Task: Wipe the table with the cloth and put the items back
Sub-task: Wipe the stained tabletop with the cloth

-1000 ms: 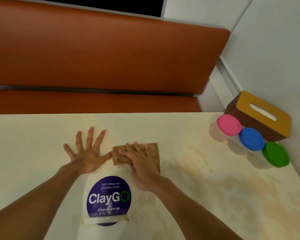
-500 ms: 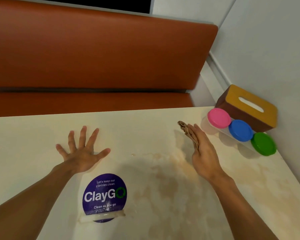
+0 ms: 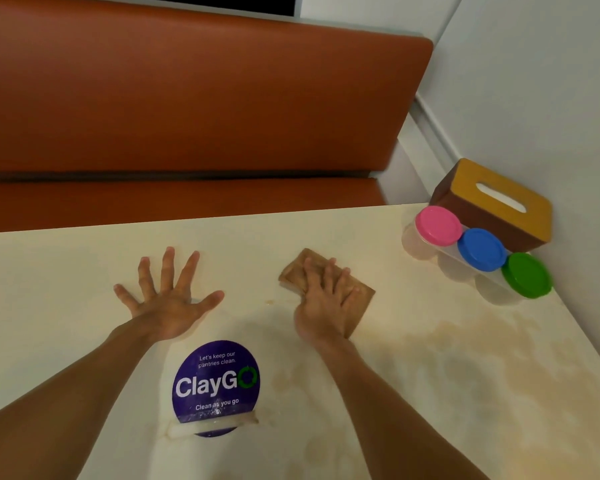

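Observation:
A folded brown cloth (image 3: 359, 292) lies flat on the cream table (image 3: 430, 375), near the middle. My right hand (image 3: 326, 299) presses down on the cloth with the fingers spread over it. My left hand (image 3: 168, 299) rests flat on the table to the left, fingers splayed, holding nothing. At the far right corner stand three clear jars with a pink lid (image 3: 438, 225), a blue lid (image 3: 482, 249) and a green lid (image 3: 526, 275), in front of a brown tissue box (image 3: 492, 202). Brownish stains mark the table's right part.
A round purple "ClayGo" sticker (image 3: 215, 384) sits on the table close to me, between my arms. An orange-brown bench seat (image 3: 187, 98) runs behind the table's far edge. A pale wall (image 3: 551, 81) closes off the right side.
My right hand swept the cloth right toward the jars with the hand on edge, then came back left and now presses it flat. My left hand stayed planted.

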